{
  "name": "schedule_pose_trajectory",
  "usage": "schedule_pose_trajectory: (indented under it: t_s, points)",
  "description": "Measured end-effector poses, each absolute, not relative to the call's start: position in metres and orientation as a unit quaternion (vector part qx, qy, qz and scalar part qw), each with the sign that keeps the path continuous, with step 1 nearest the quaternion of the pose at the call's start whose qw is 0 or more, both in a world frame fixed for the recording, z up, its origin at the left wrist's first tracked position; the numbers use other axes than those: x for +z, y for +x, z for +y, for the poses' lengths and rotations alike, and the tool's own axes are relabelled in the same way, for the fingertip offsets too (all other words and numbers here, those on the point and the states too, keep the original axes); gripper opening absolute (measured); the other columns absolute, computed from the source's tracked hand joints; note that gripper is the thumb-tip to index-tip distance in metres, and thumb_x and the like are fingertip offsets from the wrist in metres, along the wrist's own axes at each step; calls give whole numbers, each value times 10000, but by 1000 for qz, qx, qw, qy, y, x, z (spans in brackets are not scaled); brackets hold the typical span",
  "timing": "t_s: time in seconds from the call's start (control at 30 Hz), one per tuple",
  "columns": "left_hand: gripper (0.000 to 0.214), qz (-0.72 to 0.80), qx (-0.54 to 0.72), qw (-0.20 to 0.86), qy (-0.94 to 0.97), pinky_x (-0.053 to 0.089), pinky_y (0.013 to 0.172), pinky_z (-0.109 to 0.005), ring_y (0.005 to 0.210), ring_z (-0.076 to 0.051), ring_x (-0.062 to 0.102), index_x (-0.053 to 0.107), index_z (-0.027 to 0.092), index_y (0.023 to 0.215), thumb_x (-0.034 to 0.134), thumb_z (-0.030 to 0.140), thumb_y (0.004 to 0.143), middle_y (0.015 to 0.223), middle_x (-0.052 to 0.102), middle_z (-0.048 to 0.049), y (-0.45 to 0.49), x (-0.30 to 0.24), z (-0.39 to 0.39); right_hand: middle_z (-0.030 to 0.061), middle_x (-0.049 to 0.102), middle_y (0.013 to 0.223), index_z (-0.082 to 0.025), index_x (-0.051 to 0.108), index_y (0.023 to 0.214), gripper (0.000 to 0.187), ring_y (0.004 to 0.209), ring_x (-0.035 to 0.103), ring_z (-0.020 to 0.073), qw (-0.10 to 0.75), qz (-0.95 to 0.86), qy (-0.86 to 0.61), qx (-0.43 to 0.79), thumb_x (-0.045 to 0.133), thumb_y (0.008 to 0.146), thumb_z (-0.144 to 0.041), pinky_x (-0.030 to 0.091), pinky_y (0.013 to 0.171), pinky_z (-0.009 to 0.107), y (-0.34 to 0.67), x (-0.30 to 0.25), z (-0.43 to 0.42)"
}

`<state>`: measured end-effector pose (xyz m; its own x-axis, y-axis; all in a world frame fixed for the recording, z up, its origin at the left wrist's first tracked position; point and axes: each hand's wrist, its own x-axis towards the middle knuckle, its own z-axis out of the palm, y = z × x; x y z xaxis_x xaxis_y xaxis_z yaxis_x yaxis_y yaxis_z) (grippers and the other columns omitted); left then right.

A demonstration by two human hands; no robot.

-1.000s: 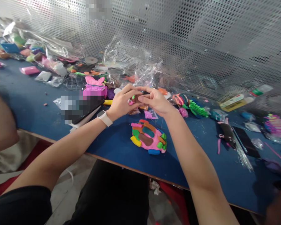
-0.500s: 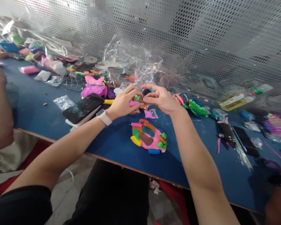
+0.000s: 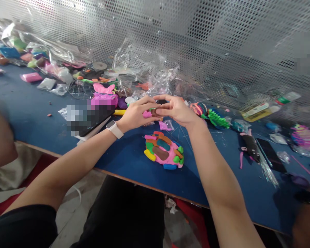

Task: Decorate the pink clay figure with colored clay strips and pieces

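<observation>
My left hand [image 3: 138,114] and my right hand [image 3: 177,110] meet above the table, fingertips together. Between them is a small brown piece of modelling clay [image 3: 154,112], pinched by both and partly hidden by the fingers. Pink clay [image 3: 146,114] shows in the gap by my left palm; whether it is held or lies behind, I cannot tell. Nearer to me rests a flat pink clay figure [image 3: 169,153] covered with brown, green, orange, yellow and blue pieces. A small bag of pink clay [image 3: 166,125] lies just below my right fingers.
Left of my wrist, a black phone [image 3: 96,120] rests on something white. Behind stand a pink and purple clay figure [image 3: 104,96] and crumpled clear wrappers [image 3: 157,81]. A spiky green clay piece [image 3: 218,119] and a second phone [image 3: 270,155] lie right. Other people's arms reach in at both sides.
My fingers have shifted around the brown clay, and the left fingers now cover the green bit seen between the hands before. The clay figure on the table has stayed put.
</observation>
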<state>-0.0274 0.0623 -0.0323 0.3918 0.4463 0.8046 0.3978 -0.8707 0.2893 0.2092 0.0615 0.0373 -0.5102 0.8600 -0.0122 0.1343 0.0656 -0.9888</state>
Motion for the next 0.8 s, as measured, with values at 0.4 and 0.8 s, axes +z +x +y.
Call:
schedule_pose_trajectory:
  t_s: [0.4,0.8]
  points:
    - [315,244,512,34,823,666,975,-355,1102,-209,807,874,272,1308,884,433,1037,1222,824,-70,-26,-34,63,58,881,1008,-260,730,1410,898,991,864,316,331,-648,-364,581,1135,671,-572,745,864,453,202,28,64]
    - [358,260,503,44,823,655,991,-350,1150,-219,800,859,280,1380,844,451,1065,1266,815,-80,-25,-35,62,36,887,1013,-275,759,1387,828,949,869,288,332,-648,-350,589,1134,692,-521,744,817,412,206,29,66]
